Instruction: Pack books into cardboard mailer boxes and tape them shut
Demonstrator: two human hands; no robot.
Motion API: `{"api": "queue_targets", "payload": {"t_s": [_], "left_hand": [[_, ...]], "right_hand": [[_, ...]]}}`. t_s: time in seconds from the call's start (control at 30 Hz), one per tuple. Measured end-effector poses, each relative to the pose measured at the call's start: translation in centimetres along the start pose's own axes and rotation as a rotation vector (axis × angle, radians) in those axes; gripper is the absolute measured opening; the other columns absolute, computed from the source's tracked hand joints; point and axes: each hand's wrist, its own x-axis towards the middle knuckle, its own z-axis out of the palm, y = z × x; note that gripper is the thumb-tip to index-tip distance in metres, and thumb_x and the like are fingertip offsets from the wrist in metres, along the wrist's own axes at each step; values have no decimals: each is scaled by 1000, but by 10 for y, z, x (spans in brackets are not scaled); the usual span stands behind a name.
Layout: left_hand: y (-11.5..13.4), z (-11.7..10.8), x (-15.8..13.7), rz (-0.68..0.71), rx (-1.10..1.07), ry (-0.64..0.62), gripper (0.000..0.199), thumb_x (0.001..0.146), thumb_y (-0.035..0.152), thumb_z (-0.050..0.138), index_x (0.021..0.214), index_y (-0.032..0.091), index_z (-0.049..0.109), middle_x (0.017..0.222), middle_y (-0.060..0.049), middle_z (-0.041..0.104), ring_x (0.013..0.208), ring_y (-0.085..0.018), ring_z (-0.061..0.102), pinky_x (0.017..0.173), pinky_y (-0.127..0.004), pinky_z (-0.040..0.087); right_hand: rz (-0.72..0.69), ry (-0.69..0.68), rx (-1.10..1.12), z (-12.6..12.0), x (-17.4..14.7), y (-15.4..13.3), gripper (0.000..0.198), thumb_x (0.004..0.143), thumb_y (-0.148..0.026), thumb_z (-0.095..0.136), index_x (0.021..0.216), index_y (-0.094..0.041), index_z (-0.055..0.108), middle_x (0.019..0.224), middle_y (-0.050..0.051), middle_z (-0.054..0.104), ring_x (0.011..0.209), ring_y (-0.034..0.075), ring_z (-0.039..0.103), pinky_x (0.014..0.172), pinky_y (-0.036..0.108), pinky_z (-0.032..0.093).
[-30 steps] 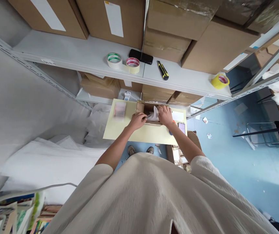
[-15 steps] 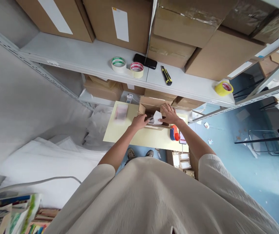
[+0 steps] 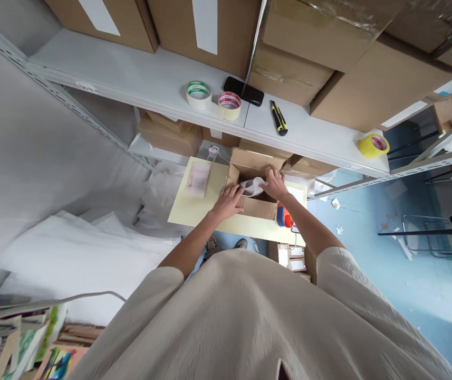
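An open cardboard box (image 3: 258, 209) stands on the pale yellow tabletop (image 3: 186, 214), its flaps folded outward. Inside lies a crumpled sheet of thin white packing foam (image 3: 252, 187); what is under it is hidden. My left hand (image 3: 228, 201) rests at the near left corner of the box, fingers stretched out over the edge. My right hand (image 3: 275, 183) has its fingers curled over the right wall, with the thumb pointing inward by the foam. A red and blue tape dispenser (image 3: 284, 216) sits just right of the box. To the left lies a flat pinkish packet (image 3: 199, 179).
Above the table, a grey shelf (image 3: 131, 84) carries tape rolls (image 3: 199, 95), a black phone (image 3: 243, 91), a yellow-black utility knife (image 3: 278, 118), yellow tape (image 3: 373, 144) and large cartons (image 3: 297, 79). White foam sheets (image 3: 83, 258) are piled at left; books (image 3: 20, 343) stand lower left.
The near flap of the box has come into view, folded outward. The foam sheet sits flatter inside. My left hand has moved off the foam to the box's near left corner.
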Motion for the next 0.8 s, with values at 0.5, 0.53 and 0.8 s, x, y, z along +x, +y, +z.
{"api": "queue_targets", "payload": {"t_s": [0.5, 0.53, 0.8], "left_hand": [[5, 2, -5, 4, 27, 41, 122, 90, 33, 94, 191, 23, 26, 190, -25, 40, 176, -46, 39, 146, -64, 25], [4, 2, -5, 6, 23, 45, 124, 90, 33, 94, 192, 24, 24, 190, -25, 40, 176, -46, 39, 146, -64, 26], [-4, 7, -4, 7, -4, 47, 127, 88, 32, 94, 192, 26, 22, 192, -24, 35, 177, -49, 36, 144, -67, 30]], "right_hand": [[-154, -121, -17, -18, -17, 12, 91, 113, -76, 50, 187, -24, 42, 200, 20, 15, 182, 47, 21, 141, 72, 25], [-141, -126, 3, -21, -19, 16, 102, 110, -82, 52, 191, -24, 31, 200, 21, 9, 183, 48, 18, 140, 75, 24], [-161, -298, -130, -16, -26, 36, 165, 75, -89, 90, 194, -25, -5, 198, 21, -22, 184, 57, -10, 141, 82, 7]]}}
